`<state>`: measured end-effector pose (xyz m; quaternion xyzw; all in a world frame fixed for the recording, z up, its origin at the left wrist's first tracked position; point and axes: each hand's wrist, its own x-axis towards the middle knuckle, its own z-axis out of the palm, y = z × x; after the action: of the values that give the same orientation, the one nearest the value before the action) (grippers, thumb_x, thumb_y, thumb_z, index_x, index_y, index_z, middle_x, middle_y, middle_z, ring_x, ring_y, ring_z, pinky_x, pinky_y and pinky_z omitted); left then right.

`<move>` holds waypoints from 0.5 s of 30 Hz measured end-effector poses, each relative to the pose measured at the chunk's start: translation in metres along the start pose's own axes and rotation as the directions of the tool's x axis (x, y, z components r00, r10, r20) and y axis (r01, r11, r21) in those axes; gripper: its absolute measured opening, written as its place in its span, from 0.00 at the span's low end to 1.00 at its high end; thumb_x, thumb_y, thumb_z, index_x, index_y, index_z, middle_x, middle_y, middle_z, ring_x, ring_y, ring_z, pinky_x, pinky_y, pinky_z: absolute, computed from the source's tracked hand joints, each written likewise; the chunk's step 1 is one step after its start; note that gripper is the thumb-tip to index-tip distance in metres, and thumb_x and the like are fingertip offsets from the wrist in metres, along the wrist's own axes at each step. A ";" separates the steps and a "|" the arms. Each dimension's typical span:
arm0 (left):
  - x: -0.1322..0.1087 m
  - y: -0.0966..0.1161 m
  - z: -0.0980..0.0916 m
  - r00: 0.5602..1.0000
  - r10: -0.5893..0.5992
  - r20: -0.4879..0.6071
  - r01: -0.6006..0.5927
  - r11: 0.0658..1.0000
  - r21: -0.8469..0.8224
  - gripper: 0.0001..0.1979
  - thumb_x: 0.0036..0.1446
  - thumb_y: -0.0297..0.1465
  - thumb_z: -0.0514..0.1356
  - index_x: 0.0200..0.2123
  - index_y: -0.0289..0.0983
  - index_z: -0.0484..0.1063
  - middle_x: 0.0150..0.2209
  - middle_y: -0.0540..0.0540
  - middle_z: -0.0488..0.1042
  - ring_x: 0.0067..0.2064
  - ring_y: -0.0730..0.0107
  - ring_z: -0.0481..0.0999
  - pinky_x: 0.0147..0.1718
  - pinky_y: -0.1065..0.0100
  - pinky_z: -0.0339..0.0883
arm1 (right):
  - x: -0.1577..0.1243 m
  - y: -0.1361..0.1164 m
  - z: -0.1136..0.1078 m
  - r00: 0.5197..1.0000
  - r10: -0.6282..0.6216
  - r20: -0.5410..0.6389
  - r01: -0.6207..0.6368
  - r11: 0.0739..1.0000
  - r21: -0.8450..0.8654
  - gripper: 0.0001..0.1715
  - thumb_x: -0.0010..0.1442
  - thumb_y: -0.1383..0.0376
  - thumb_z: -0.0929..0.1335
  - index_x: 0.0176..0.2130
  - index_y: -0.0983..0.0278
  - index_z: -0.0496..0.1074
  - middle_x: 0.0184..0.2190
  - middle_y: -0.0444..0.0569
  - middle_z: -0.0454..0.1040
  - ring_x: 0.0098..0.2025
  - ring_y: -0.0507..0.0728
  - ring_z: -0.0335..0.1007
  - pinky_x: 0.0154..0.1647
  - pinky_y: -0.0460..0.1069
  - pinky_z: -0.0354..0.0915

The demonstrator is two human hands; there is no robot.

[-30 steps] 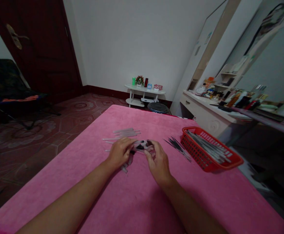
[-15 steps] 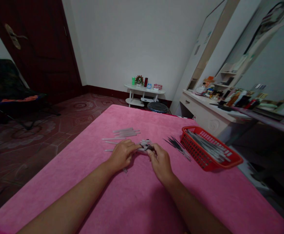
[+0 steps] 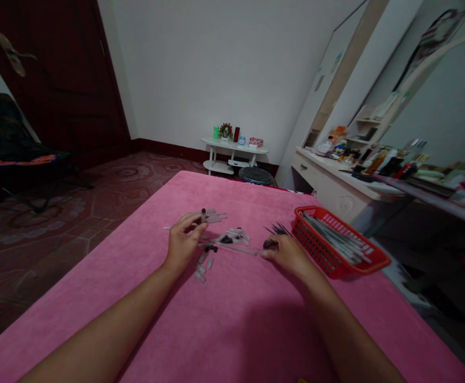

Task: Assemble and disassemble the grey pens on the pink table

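Note:
My left hand (image 3: pixel 183 241) is raised slightly over the pink table (image 3: pixel 232 319), pinching a small black-tipped piece (image 3: pixel 203 212) between thumb and fingers, just in front of a row of clear tubes (image 3: pixel 212 217). My right hand (image 3: pixel 287 251) rests on the cloth further right, fingers curled around a clear pen tube (image 3: pixel 238 248) that points left. Between the hands lies a small heap of clear and black pen parts (image 3: pixel 232 236). A bundle of thin black refills (image 3: pixel 278 230) lies just beyond my right hand.
A red plastic basket (image 3: pixel 338 242) full of assembled pens sits at the table's right edge. Loose clear caps (image 3: pixel 202 267) lie near my left wrist. A dresser with bottles (image 3: pixel 360 165) stands to the right, a small white side table (image 3: pixel 234 151) beyond, a dark door (image 3: pixel 57 80) at left.
My hands were together over the heap of parts; they have separated. The left hand rose with a small piece and the right moved toward the black refills, holding a tube.

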<state>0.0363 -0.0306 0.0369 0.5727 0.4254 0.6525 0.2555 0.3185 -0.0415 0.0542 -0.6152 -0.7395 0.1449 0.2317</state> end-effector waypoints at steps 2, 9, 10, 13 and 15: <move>0.000 0.000 0.001 0.984 -0.181 0.003 0.179 0.971 -0.157 0.12 0.49 0.35 0.65 0.36 0.35 0.74 0.35 0.45 0.76 0.33 0.65 0.76 0.32 0.65 0.72 | -0.003 -0.002 0.004 1.000 0.012 -0.006 -0.013 0.994 -0.104 0.08 0.43 0.65 0.75 0.28 0.62 0.77 0.24 0.47 0.75 0.26 0.54 0.69 0.25 0.46 0.55; -0.001 0.001 0.006 0.892 -0.440 0.106 0.435 0.771 -0.465 0.19 0.41 0.37 0.71 0.32 0.32 0.70 0.29 0.45 0.78 0.29 0.65 0.79 0.30 0.67 0.75 | -0.003 -0.025 0.013 0.999 -0.002 -0.054 0.004 1.000 0.030 0.03 0.50 0.68 0.68 0.28 0.64 0.74 0.25 0.48 0.75 0.27 0.54 0.69 0.27 0.46 0.57; -0.002 0.002 0.007 0.878 -0.462 0.127 0.459 0.735 -0.499 0.19 0.40 0.37 0.71 0.31 0.32 0.70 0.29 0.45 0.78 0.29 0.65 0.79 0.30 0.67 0.75 | -0.004 -0.030 0.014 0.998 -0.016 -0.061 0.022 0.995 0.101 0.04 0.51 0.68 0.67 0.29 0.65 0.74 0.24 0.47 0.75 0.27 0.53 0.68 0.27 0.46 0.58; -0.003 0.006 0.011 0.840 -0.510 0.185 0.514 0.639 -0.572 0.20 0.38 0.35 0.72 0.30 0.32 0.69 0.27 0.46 0.78 0.29 0.67 0.80 0.31 0.68 0.75 | -0.007 -0.045 0.020 0.996 -0.046 -0.073 0.063 0.964 0.258 0.05 0.54 0.67 0.66 0.32 0.65 0.72 0.23 0.45 0.72 0.24 0.52 0.66 0.25 0.45 0.58; -0.005 0.009 0.013 0.830 -0.513 0.221 0.534 0.612 -0.583 0.20 0.39 0.34 0.72 0.31 0.32 0.68 0.27 0.46 0.78 0.29 0.66 0.80 0.31 0.69 0.75 | -0.011 -0.054 0.024 0.993 -0.071 -0.099 0.097 0.951 0.292 0.07 0.55 0.65 0.66 0.33 0.65 0.72 0.25 0.45 0.73 0.24 0.51 0.66 0.25 0.45 0.58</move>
<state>0.0515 -0.0357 0.0415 0.3163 0.3293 0.6424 0.6155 0.2623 -0.0613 0.0589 -0.5472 -0.7241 0.2169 0.3594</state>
